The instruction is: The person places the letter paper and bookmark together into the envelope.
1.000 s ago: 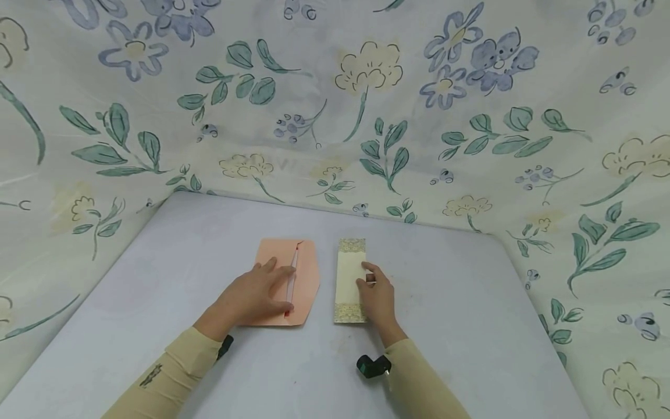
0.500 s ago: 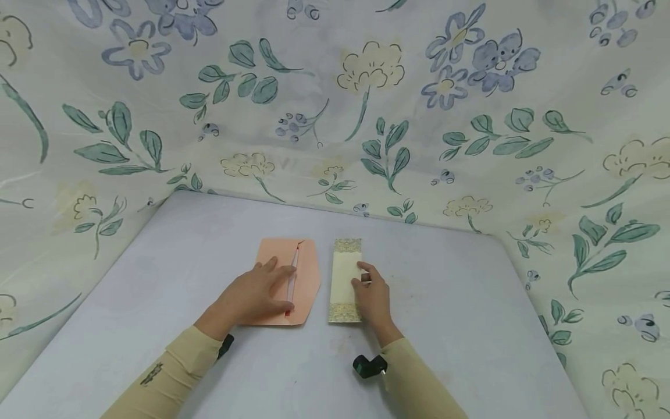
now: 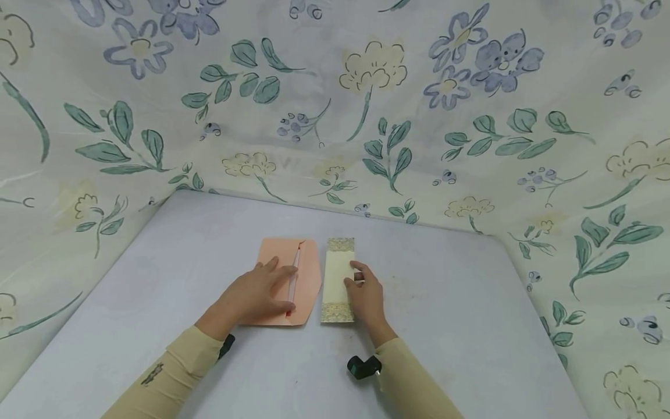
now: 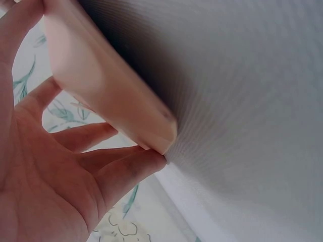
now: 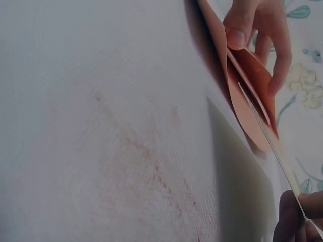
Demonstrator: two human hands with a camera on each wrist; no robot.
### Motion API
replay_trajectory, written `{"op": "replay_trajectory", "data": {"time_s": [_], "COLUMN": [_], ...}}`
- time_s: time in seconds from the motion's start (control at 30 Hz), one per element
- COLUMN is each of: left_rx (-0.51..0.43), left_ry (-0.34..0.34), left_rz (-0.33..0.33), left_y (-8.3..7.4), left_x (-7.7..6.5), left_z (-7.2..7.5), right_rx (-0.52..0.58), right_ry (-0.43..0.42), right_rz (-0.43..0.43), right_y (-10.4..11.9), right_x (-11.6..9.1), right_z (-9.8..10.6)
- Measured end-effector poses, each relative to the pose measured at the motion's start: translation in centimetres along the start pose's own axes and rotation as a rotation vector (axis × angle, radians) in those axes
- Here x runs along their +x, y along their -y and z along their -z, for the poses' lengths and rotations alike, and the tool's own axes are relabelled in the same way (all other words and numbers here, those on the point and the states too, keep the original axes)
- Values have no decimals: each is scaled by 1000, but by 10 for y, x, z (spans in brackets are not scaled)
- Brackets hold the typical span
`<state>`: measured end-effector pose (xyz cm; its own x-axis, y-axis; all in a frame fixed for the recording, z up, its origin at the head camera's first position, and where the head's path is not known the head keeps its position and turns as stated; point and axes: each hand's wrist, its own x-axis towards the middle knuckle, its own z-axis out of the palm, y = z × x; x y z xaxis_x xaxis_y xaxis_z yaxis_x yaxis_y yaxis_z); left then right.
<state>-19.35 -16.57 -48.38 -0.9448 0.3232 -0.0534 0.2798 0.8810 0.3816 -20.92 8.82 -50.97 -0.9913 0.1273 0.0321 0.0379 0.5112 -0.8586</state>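
A peach-coloured paper envelope point(image 3: 309, 279) lies on the table in the head view. Its long mouth gapes and shows some red in the slit. My left hand point(image 3: 256, 291) spreads over it and grips it with thumb and fingertips near the mouth; the left wrist view shows fingertips on the envelope point(image 4: 121, 96). To its right, a cream card point(image 3: 337, 279) with patterned bands at both ends is pinched along its right side by my right hand point(image 3: 368, 294). The card point(image 5: 275, 148) appears almost edge-on in the right wrist view, tilted above the table beside the envelope's opening point(image 5: 252, 85).
A white tabletop point(image 3: 445, 314) spreads around both hands. Floral cloth point(image 3: 314, 105) hangs behind and at the sides. Faint brownish specks point(image 5: 161, 176) mark the table surface near the right hand.
My right hand has shifted left with the card, narrowing the gap to the envelope until they are nearly touching. The left hand and the envelope have stayed in place.
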Motion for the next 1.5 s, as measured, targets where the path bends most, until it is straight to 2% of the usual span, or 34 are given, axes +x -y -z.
{"op": "replay_trajectory", "data": {"time_s": [0.23,0.93,1.5], "left_rx": [3,-2,14], "left_ry": [11,-14,-4], "left_rz": [12,-17,-26], "left_y": [0,-2,1], "left_x": [0,-3,-1], "left_z": [0,3,1], "right_rx": [13,12,17], "right_ry": [15,35,43], "right_rz": [13,53,60], "right_y": [2,8,14], "right_x": [-1,-2,-3], "right_z": [-4,-14,-21]}}
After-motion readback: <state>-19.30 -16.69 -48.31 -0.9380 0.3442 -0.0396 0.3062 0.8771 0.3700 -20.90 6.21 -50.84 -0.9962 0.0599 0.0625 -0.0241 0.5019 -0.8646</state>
